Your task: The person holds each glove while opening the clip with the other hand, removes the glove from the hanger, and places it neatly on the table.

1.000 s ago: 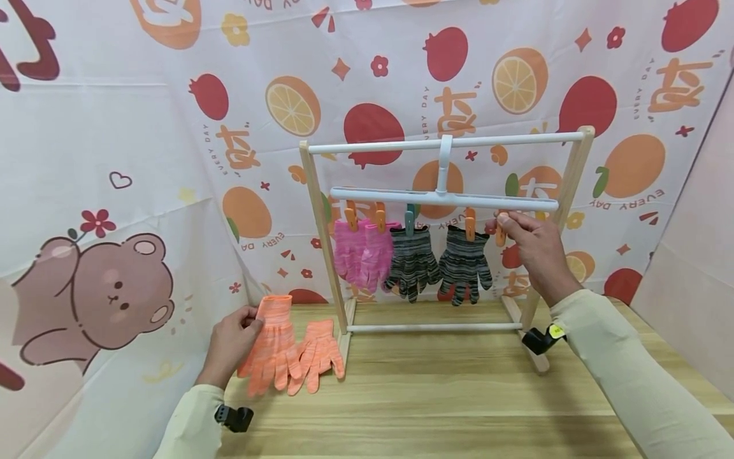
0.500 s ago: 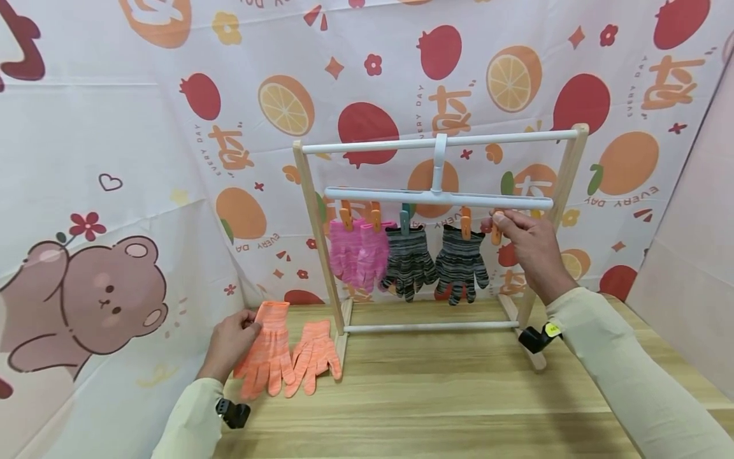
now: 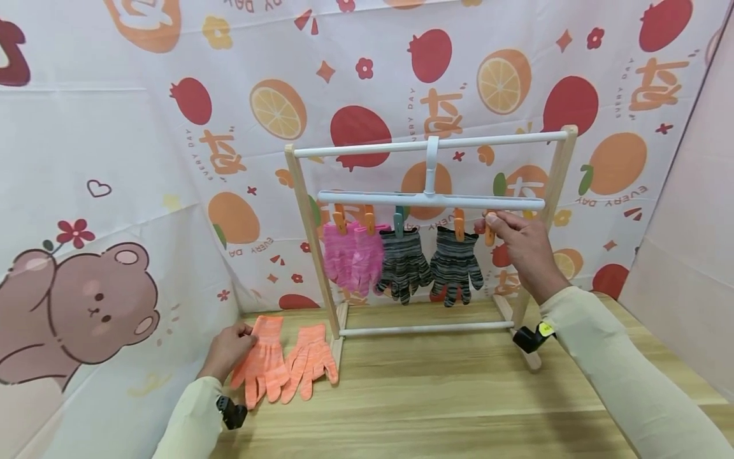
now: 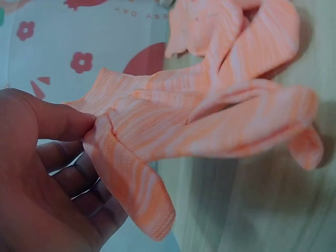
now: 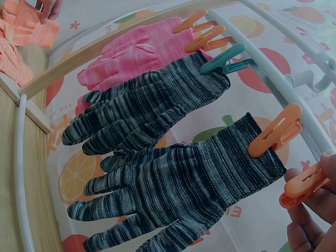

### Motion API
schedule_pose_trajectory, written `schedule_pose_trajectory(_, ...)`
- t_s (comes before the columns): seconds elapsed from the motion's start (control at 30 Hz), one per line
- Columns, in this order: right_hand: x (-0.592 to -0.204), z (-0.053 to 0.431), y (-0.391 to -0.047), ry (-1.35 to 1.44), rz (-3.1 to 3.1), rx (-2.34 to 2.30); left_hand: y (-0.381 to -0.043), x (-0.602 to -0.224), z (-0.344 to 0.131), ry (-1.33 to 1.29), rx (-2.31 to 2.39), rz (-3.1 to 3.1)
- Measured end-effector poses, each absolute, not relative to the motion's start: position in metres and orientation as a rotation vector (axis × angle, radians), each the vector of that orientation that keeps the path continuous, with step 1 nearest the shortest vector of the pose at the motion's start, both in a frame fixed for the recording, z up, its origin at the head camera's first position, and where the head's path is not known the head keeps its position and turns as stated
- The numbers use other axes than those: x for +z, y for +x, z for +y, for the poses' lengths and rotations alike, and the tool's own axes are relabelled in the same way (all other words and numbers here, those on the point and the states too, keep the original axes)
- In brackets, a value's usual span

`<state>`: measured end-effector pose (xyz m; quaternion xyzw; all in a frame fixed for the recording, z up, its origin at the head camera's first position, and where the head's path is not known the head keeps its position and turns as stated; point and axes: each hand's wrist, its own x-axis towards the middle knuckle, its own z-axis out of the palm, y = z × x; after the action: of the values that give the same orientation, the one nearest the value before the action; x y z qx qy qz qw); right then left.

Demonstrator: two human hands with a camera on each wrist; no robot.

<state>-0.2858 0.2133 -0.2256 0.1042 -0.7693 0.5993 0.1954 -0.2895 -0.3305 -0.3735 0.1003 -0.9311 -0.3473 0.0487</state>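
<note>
My left hand (image 3: 228, 349) pinches the edge of an orange glove (image 3: 265, 357) between thumb and finger, low over the table at the left. A second orange glove (image 3: 311, 361) lies flat beside it. Up at the hanger's right end, my right hand (image 3: 529, 250) holds an orange clothespin (image 5: 305, 185) between thumb and fingers. Left of that hand, two black-and-grey striped gloves hang by their cuffs, one (image 5: 178, 184) from an orange clothespin (image 5: 276, 130), the other (image 5: 147, 102) from a green clothespin (image 5: 224, 60). Two pink gloves (image 3: 351, 258) hang farther left from orange clothespins.
The pale blue hanger (image 3: 487, 203) hooks over the top bar (image 3: 367, 148) of a wooden rack. A lower bar (image 3: 424, 329) runs just above the wooden table (image 3: 413, 389). Fruit-printed cloth (image 3: 355, 38) stands behind, with a bear-printed cloth (image 3: 109, 210) at the left.
My left hand has lowered the orange glove toward the table. The right hand keeps its hold on the clothespin, and the head view has shifted slightly.
</note>
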Motion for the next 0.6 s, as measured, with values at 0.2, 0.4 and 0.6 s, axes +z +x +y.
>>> schedule_pose_trajectory(0.2, -0.224, 0.213, -0.286, 0.263, -2.151, 1.690, -0.297, -0.383, -0.337, 0.274, -1.027, -2.859)
schedule_pose_trajectory(0.4, -0.225, 0.214, -0.287, 0.289, -2.145, 1.706, -0.300, -0.391, -0.342, 0.282, -1.045, -2.883)
schedule_pose_trajectory(0.6, -0.226, 0.213, -0.289, 0.323, -2.146, 1.693, -0.302, -0.398, -0.346, 0.328, -1.053, -2.913)
